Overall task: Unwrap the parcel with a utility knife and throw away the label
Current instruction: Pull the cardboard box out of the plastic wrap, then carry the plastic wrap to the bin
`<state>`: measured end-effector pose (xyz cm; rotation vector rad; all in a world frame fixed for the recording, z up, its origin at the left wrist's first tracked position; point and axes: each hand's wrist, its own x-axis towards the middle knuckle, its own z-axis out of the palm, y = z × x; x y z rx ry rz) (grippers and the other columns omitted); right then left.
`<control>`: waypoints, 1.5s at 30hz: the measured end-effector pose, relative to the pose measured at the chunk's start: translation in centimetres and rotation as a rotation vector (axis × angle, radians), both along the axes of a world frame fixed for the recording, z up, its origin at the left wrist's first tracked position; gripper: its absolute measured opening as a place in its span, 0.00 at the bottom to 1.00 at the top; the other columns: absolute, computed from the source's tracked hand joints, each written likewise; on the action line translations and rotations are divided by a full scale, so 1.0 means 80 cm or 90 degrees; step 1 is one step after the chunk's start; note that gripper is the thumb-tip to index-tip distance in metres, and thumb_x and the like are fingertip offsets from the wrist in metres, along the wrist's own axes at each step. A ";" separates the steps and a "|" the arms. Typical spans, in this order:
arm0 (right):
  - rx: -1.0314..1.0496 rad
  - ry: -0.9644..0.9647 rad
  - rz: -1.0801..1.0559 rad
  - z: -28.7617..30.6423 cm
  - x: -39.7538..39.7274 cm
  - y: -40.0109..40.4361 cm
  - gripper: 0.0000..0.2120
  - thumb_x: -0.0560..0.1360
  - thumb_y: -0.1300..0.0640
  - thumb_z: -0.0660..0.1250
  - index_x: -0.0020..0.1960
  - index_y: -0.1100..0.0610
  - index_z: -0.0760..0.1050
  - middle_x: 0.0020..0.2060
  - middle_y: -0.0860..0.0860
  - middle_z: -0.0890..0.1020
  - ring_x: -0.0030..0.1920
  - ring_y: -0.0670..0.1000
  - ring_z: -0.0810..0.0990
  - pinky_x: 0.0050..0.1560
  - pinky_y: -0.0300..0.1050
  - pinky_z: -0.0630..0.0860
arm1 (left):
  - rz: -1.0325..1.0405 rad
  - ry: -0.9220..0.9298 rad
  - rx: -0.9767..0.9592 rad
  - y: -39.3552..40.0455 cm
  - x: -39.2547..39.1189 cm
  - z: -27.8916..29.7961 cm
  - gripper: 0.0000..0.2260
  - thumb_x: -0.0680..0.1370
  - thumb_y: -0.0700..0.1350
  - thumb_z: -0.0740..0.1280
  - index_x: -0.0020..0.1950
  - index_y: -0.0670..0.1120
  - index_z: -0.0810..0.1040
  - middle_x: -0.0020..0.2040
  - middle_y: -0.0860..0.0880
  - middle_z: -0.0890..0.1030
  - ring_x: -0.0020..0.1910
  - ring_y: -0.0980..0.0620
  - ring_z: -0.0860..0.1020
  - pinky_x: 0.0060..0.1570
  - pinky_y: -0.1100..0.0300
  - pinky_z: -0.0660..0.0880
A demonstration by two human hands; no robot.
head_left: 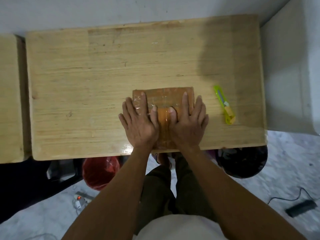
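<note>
1. Counter (86, 84): pale wood top, fills most of the view; a second wood surface (8, 101) sits just beside its left edge.
2. Floor (285, 161): marbled grey, shows below the counter's near edge.
3. Red bin (98, 172): lined with red plastic, on the floor under the counter's near edge, left of the person's legs.
4. Dark bin (242, 161): round, under the counter's near right corner.
5. Parcel (163, 99): brown cardboard box wrapped in glossy clear tape, lies flat on the counter, near its front edge, about centre. No label can be made out on it.
6. Left hand (138, 122): flat on the parcel's left part, palm down, fingers spread and extended, nothing clasped. Outer fingers spill over the parcel's left edge onto the counter.
7. Right hand (188, 122): flat on the parcel's right part, palm down, fingers spread, nothing clasped. Thumbs of both hands lie near each other at the parcel's middle, with the tape strip between them.
8. Utility knife (224, 105): lime-yellow body, lies on the counter to the right of the parcel, apart from the right hand, not touched.
9. Power strip (80, 200): on the floor near the red bin, small red light on.
</note>
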<state>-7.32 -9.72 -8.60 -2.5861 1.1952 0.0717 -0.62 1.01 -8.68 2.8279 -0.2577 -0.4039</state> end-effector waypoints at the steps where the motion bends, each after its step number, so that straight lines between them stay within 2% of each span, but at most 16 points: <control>1: 0.002 -0.005 -0.015 0.001 -0.005 0.006 0.28 0.81 0.38 0.51 0.78 0.48 0.58 0.76 0.59 0.63 0.72 0.61 0.64 0.65 0.61 0.63 | 0.012 0.007 -0.002 0.000 -0.003 0.001 0.26 0.84 0.63 0.48 0.82 0.60 0.51 0.82 0.42 0.54 0.82 0.41 0.50 0.78 0.38 0.49; 5: 0.058 -0.072 -0.034 0.007 -0.010 0.014 0.26 0.81 0.41 0.54 0.77 0.48 0.61 0.73 0.59 0.66 0.67 0.63 0.66 0.59 0.59 0.67 | 0.041 0.018 -0.062 -0.008 -0.004 0.013 0.25 0.84 0.60 0.53 0.81 0.57 0.58 0.80 0.41 0.60 0.77 0.39 0.59 0.75 0.38 0.54; 9: 0.184 -0.118 -0.092 0.014 -0.013 0.007 0.29 0.78 0.37 0.57 0.77 0.44 0.59 0.73 0.56 0.63 0.69 0.61 0.61 0.65 0.62 0.66 | 0.094 0.087 -0.164 -0.012 0.009 0.032 0.25 0.81 0.57 0.62 0.79 0.56 0.64 0.77 0.40 0.62 0.71 0.36 0.64 0.68 0.41 0.65; 13: 0.269 -0.242 -0.173 0.031 -0.038 0.009 0.35 0.74 0.37 0.66 0.77 0.47 0.60 0.70 0.55 0.70 0.69 0.56 0.64 0.69 0.63 0.64 | 0.089 0.099 -0.228 -0.002 0.008 0.059 0.26 0.77 0.59 0.69 0.75 0.59 0.70 0.72 0.47 0.65 0.60 0.44 0.77 0.59 0.48 0.76; 17: 0.370 -0.309 -0.201 0.068 -0.071 0.004 0.34 0.76 0.43 0.68 0.77 0.44 0.59 0.70 0.50 0.70 0.62 0.41 0.64 0.68 0.48 0.69 | 0.107 0.144 -0.292 0.018 -0.014 0.079 0.28 0.74 0.60 0.73 0.73 0.61 0.72 0.64 0.50 0.72 0.53 0.52 0.77 0.57 0.56 0.75; 19: 0.365 -0.281 -0.165 0.084 -0.092 0.001 0.32 0.78 0.45 0.66 0.78 0.42 0.57 0.66 0.50 0.68 0.60 0.41 0.62 0.61 0.42 0.66 | 0.090 0.150 -0.310 0.023 -0.030 0.083 0.29 0.72 0.61 0.73 0.72 0.62 0.72 0.54 0.49 0.81 0.46 0.50 0.83 0.50 0.52 0.82; 21: 0.331 -0.258 -0.152 0.097 -0.114 -0.001 0.32 0.78 0.45 0.65 0.78 0.43 0.56 0.58 0.49 0.67 0.58 0.43 0.64 0.57 0.42 0.66 | 0.087 0.176 -0.294 0.018 -0.051 0.092 0.28 0.73 0.59 0.74 0.73 0.60 0.72 0.47 0.49 0.83 0.40 0.49 0.84 0.44 0.49 0.83; 23: 0.292 -0.256 -0.165 0.109 -0.134 -0.005 0.31 0.78 0.45 0.66 0.78 0.43 0.58 0.54 0.47 0.67 0.55 0.45 0.67 0.55 0.41 0.66 | 0.055 0.147 -0.259 0.009 -0.071 0.103 0.28 0.73 0.60 0.72 0.72 0.62 0.71 0.49 0.47 0.82 0.44 0.46 0.82 0.49 0.47 0.82; 26: 0.263 -0.273 -0.205 0.120 -0.164 -0.021 0.30 0.77 0.46 0.68 0.76 0.46 0.63 0.56 0.53 0.75 0.56 0.50 0.74 0.54 0.41 0.70 | 0.000 0.141 -0.243 -0.017 -0.097 0.121 0.27 0.75 0.60 0.71 0.73 0.61 0.71 0.55 0.44 0.78 0.51 0.43 0.80 0.52 0.50 0.78; 30: 0.264 -0.320 -0.309 0.132 -0.225 -0.072 0.29 0.74 0.46 0.72 0.72 0.50 0.70 0.61 0.56 0.79 0.60 0.52 0.77 0.55 0.33 0.67 | -0.127 0.226 -0.252 -0.067 -0.133 0.131 0.30 0.72 0.65 0.70 0.73 0.64 0.68 0.57 0.45 0.79 0.51 0.45 0.82 0.53 0.50 0.80; 32: 0.285 -0.332 -0.381 0.137 -0.272 -0.102 0.29 0.74 0.46 0.72 0.72 0.51 0.71 0.63 0.55 0.78 0.59 0.49 0.77 0.57 0.34 0.67 | -0.244 0.277 -0.240 -0.099 -0.163 0.140 0.30 0.72 0.60 0.72 0.73 0.60 0.69 0.54 0.45 0.82 0.46 0.49 0.82 0.49 0.61 0.79; 34: 0.314 -0.334 -0.438 0.135 -0.328 -0.129 0.30 0.74 0.44 0.71 0.73 0.49 0.69 0.63 0.55 0.79 0.61 0.51 0.77 0.62 0.42 0.71 | -0.319 0.288 -0.240 -0.133 -0.204 0.153 0.24 0.75 0.49 0.74 0.70 0.51 0.74 0.48 0.47 0.82 0.44 0.52 0.80 0.38 0.74 0.70; 37: 0.334 -0.265 -0.410 0.122 -0.415 -0.162 0.34 0.76 0.39 0.65 0.78 0.46 0.59 0.58 0.54 0.79 0.60 0.56 0.77 0.65 0.54 0.73 | -0.330 0.327 -0.256 -0.183 -0.273 0.158 0.25 0.77 0.44 0.74 0.73 0.49 0.73 0.49 0.50 0.74 0.47 0.53 0.76 0.38 0.80 0.65; 40: 0.317 -0.168 -0.362 0.102 -0.488 -0.179 0.36 0.79 0.39 0.58 0.80 0.48 0.46 0.62 0.57 0.76 0.59 0.57 0.76 0.60 0.50 0.72 | -0.328 0.367 -0.238 -0.224 -0.336 0.143 0.21 0.79 0.47 0.71 0.71 0.48 0.73 0.52 0.53 0.75 0.48 0.56 0.77 0.44 0.76 0.68; 43: 0.286 -0.150 -0.415 0.079 -0.539 -0.189 0.35 0.80 0.38 0.56 0.79 0.45 0.42 0.59 0.58 0.75 0.54 0.56 0.78 0.52 0.50 0.76 | -0.387 0.348 -0.178 -0.255 -0.394 0.116 0.25 0.79 0.52 0.70 0.75 0.51 0.70 0.60 0.53 0.75 0.58 0.51 0.78 0.58 0.57 0.76; 45: 0.299 -0.126 -0.450 0.066 -0.562 -0.195 0.33 0.80 0.38 0.55 0.79 0.45 0.44 0.61 0.59 0.74 0.56 0.58 0.77 0.55 0.53 0.76 | -0.398 0.359 -0.144 -0.270 -0.423 0.101 0.26 0.79 0.53 0.70 0.76 0.51 0.69 0.62 0.51 0.76 0.57 0.50 0.78 0.51 0.67 0.74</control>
